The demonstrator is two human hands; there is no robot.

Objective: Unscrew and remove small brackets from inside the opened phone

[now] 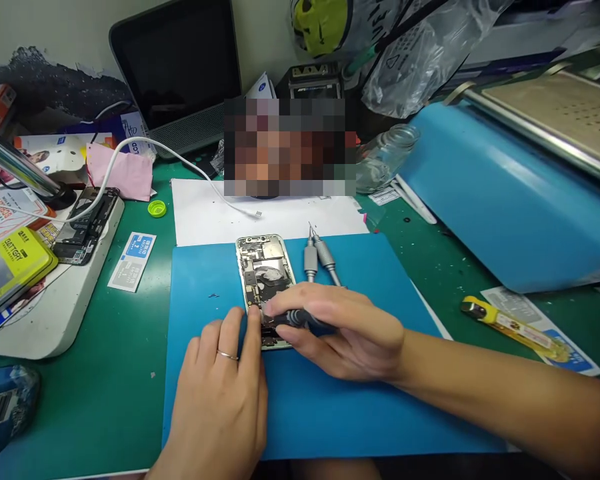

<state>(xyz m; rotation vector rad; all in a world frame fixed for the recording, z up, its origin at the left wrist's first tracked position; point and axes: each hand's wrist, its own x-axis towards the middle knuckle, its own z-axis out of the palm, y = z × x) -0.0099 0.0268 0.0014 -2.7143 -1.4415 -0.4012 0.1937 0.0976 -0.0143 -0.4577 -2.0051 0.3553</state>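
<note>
An opened smartphone [265,273], its inner boards and parts bare, lies on the blue work mat [380,420]. My left hand [220,380] rests flat beside it, fingers stretched out, with the index fingertip on the phone's lower left edge; a ring is on one finger. Above the phone's lower half, my right hand [350,333] is closed around a black screwdriver [303,319] with a ridged grip. Its tip points at the phone's lower left and is partly hidden by my fingers. Two grey-handled screwdrivers [310,259] lie just right of the phone.
Behind the mat lies white paper [200,220] with a white cable [153,141] across it. A second opened phone [85,227] sits on a white box at left. A yellow utility knife [515,327] lies at right. A glass jar [390,157] and a dark screen [175,63] stand behind.
</note>
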